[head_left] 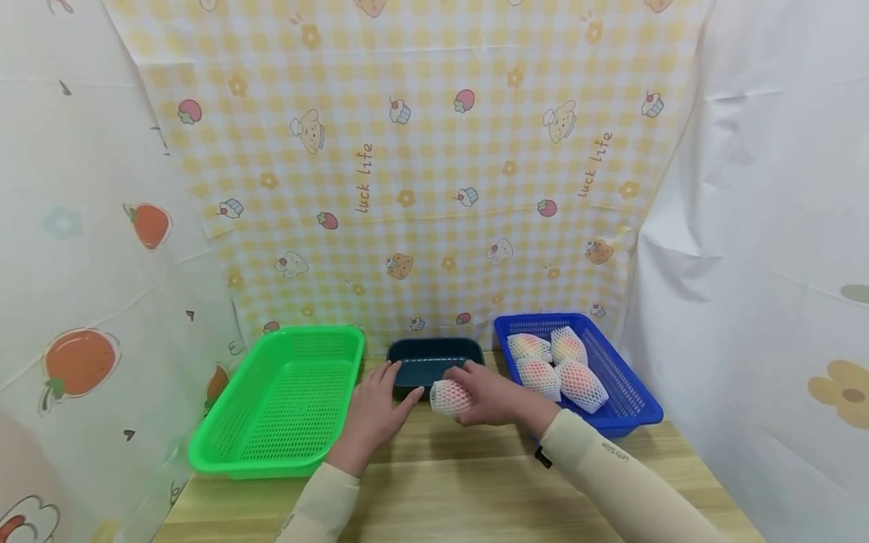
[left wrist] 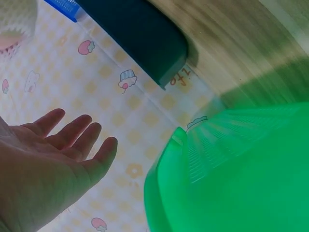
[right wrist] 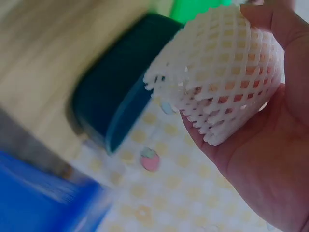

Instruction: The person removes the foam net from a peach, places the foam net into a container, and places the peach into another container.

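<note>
My right hand (head_left: 490,396) grips a round, pinkish-yellow fruit in a white foam net (head_left: 448,397), in front of the dark teal box (head_left: 434,347). In the right wrist view the foam net (right wrist: 217,67) covers most of the fruit, with thumb and fingers around it. My left hand (head_left: 375,407) is near the box's left front corner, fingers spread and holding nothing. The left wrist view shows the same hand (left wrist: 63,150) with relaxed fingers, beside the green basket (left wrist: 164,188). Several more netted fruits (head_left: 582,383) lie in the blue basket (head_left: 627,385) on the right.
The shallow green basket (head_left: 292,407) stands on the left of the wooden table (head_left: 434,483). A yellow checked cloth (head_left: 434,166) hangs behind the containers, and white printed cloths (head_left: 767,302) close in both sides. A small black item (head_left: 543,457) shows at the right wrist.
</note>
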The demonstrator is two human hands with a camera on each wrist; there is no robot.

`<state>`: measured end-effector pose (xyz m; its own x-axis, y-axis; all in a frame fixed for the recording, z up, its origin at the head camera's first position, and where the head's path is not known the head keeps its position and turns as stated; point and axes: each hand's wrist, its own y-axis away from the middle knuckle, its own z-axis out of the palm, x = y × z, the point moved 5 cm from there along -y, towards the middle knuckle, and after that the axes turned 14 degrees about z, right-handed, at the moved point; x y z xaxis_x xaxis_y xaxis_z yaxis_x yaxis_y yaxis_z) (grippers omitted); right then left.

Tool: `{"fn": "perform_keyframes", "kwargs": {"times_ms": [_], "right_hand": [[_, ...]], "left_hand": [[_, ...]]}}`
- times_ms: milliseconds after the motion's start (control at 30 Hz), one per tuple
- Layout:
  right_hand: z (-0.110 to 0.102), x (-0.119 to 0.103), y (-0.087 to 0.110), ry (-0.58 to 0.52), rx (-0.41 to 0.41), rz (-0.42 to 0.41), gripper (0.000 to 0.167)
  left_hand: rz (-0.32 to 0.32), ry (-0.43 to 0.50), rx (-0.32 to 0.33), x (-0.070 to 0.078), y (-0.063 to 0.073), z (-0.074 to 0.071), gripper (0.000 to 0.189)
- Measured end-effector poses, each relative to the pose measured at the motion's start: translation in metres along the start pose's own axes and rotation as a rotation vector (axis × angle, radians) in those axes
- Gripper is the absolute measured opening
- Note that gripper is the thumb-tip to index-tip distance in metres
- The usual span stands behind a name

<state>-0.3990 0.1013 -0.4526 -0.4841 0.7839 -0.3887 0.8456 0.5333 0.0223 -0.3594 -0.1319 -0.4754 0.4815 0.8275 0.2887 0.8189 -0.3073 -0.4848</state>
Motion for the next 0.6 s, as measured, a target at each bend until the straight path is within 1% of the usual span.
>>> {"fn": "perform_keyframes", "kwargs": {"times_ms": [300, 433, 600], "right_hand": [[0.043, 0.013, -0.008, 0.037, 0.026, 0.025, 0.069], [0.058, 0.017, -0.009, 0.032, 0.012, 0.041, 0.068], [0.070, 0.018, -0.009, 0.048, -0.005, 0.055, 0.071]], "left_hand": [[-0.017, 0.000, -0.026, -0.002, 0.002, 0.004, 0.080], [-0.016, 0.008, -0.042, -0.003, 0.002, 0.009, 0.078], [-0.014, 0.019, -0.056, -0.004, 0.005, 0.014, 0.080]]}}
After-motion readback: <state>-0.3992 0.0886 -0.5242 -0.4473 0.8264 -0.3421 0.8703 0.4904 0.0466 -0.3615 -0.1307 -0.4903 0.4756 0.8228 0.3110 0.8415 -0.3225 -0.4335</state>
